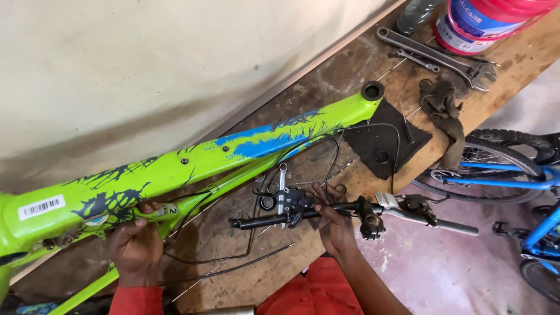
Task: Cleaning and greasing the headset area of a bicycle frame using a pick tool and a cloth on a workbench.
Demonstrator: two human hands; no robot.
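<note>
A bright green bicycle frame (175, 166) with blue and black splashes lies across a worn wooden workbench (326, 87). My left hand (135, 245) grips the frame's lower tube near its left end. My right hand (333, 220) holds a black handlebar (262, 220) at its middle, just above the bench's front edge. The bar carries shifters (294, 203) and a silver brake lever (408, 211). Black cables (332, 151) loop from the bar to the frame.
At the bench's far right lie an adjustable wrench (437, 57), a small spanner (414, 59), a dirty rag (444, 111), a black mat (382, 143) and a red tub (484, 23). A blue bicycle (513, 175) stands on the floor at right. A beige wall runs behind.
</note>
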